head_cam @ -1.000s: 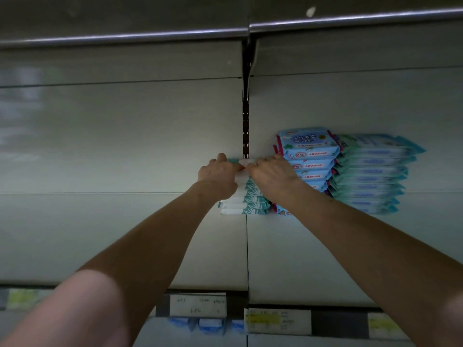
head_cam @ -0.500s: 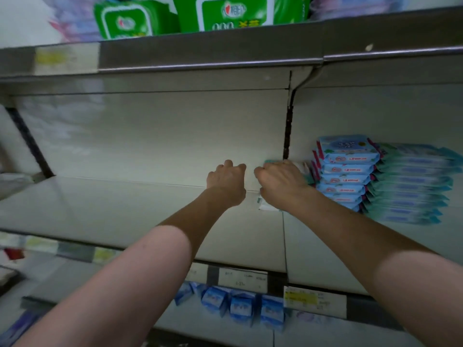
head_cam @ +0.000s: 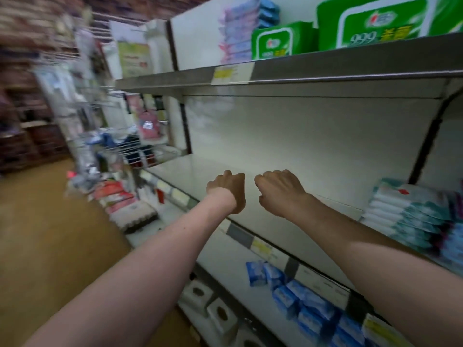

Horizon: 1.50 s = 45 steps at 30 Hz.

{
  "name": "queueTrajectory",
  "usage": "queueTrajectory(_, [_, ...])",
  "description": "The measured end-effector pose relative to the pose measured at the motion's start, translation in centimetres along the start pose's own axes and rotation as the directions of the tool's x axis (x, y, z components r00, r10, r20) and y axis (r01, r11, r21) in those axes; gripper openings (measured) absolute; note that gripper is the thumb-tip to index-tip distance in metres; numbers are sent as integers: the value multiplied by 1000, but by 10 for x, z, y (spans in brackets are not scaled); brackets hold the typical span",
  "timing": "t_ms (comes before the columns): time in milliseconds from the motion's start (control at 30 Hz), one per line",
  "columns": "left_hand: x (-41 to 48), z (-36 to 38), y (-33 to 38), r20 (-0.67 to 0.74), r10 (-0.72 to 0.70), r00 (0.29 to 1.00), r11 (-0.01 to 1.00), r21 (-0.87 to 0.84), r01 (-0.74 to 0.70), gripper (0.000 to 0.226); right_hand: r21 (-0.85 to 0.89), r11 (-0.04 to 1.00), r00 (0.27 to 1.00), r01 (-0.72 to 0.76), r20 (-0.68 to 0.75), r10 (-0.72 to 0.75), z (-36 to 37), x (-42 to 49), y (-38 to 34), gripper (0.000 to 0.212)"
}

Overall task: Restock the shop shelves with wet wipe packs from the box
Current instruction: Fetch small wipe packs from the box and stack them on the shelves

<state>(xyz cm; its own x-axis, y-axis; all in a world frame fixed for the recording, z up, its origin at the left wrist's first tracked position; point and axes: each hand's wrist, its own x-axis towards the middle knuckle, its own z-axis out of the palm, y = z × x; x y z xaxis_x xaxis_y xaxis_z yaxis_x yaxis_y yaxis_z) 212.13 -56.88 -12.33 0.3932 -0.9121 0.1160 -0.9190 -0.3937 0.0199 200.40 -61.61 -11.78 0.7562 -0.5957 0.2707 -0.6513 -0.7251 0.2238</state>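
Middle shelf [head_cam: 250,186] across the whole view, pale and bare over its left and centre stretch. Above it, upper shelf [head_cam: 325,68] loaded with big green packs [head_cam: 375,21]. Below, lower shelf [head_cam: 223,254] with a row of blue packs [head_cam: 300,304]. Off to the left, brown floor [head_cam: 50,234] and blurred racks [head_cam: 112,146] of other goods.

At the right end of the middle shelf, wet wipe packs [head_cam: 406,216] stacked flat in one pile, white with teal ends, hard against more blue-edged packs at the frame edge. No box anywhere in view.

Left grip [head_cam: 226,190] and right grip [head_cam: 278,191] side by side above the bare stretch of the middle shelf, near each other but not touching, well apart from the pile. Both seen from the back, fingers curled under into loose fists. Nothing showing in either, though with palms turned away and the picture smeared, hard to be quite sure.

By the look of it, a pause between loads: one pile in place, both arms free of it, plenty of shelf left to fill. Next move, most likely: over to the box, out with another handful of packs, back to the shelf, down beside the present pile. Needed for that: both grips spread wide enough to clamp a flat bundle by its ends, soft packs kept level on the way, edges squared against the neighbours
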Motion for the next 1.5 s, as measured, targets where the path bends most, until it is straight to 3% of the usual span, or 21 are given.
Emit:
queueTrajectory(200, [-70, -4, -42, -53, -248, 967, 968, 20, 250, 47, 58, 966, 967, 253, -46, -250, -18, -9, -58, 7])
queueTrajectory(333, [-137, -4, -76, -40, -415, 909, 910, 1, 416, 44, 61, 900, 899, 432, -103, -425, -22, -30, -119, 20])
queueTrajectory(500, [-234, 5, -116, 0, -617, 787, 787, 36, 616, 48, 96, 775, 777, 625, -166, -607, -33, -70, -205, 23])
queueTrajectory(700, [-359, 11, -150, 14, -816, 578, 578, 81, 812, 51, 118, 587, 598, 801, -180, -781, -55, -138, -303, 9])
queueTrajectory(933, [-509, 17, -161, 43, -907, 418, 420, 87, 903, 31, 153, 381, 408, 912, -228, -884, -81, -248, -389, 4])
queueTrajectory(1033, [-570, 23, -158, 61, -931, 361, 365, 72, 928, 36, 180, 317, 354, 931, -238, -905, -89, -299, -415, 8])
queueTrajectory(1333, [-731, 53, -143, 241, -943, 230, 240, 16, 971, 44, 211, 172, 197, 962, -100, -975, -99, -437, -493, 20])
queueTrajectory(1500, [-799, 86, -143, 273, -949, 160, 163, -10, 987, 31, 221, 70, 78, 973, -28, -997, -82, -498, -540, 22])
